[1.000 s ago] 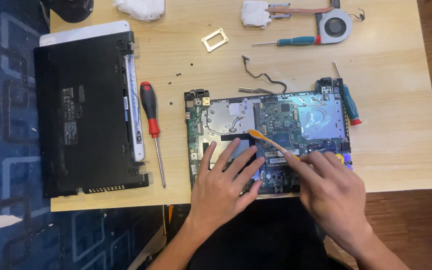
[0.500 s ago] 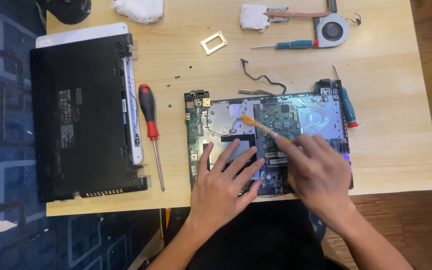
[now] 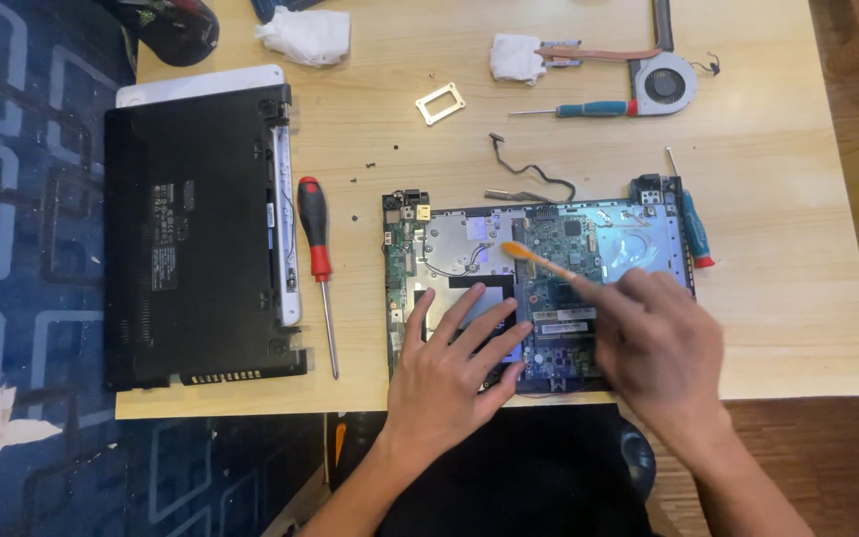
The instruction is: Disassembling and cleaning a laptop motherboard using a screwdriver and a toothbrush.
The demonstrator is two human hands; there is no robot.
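Observation:
A bare laptop motherboard (image 3: 589,239) lies flat near the front edge of a wooden table (image 3: 797,199). My left hand (image 3: 449,363) rests flat on the board's lower left part, fingers spread. My right hand (image 3: 663,348) grips a small brush (image 3: 534,257) with an orange tip and pale handle. The brush tip touches the middle of the board, just right of a round metal plate.
A black laptop case (image 3: 191,234) lies upside down at the left. A red-and-black screwdriver (image 3: 315,239) sits beside it. Two blue-handled screwdrivers (image 3: 693,224) (image 3: 589,108), a cooling fan with copper pipe (image 3: 660,82), a metal bracket (image 3: 439,103), a loose cable (image 3: 534,174), tissue wads (image 3: 305,35) and small screws lie around.
My right hand has moved the brush leftward across the board, its tip now nearer the round metal plate. My left hand has stayed in place.

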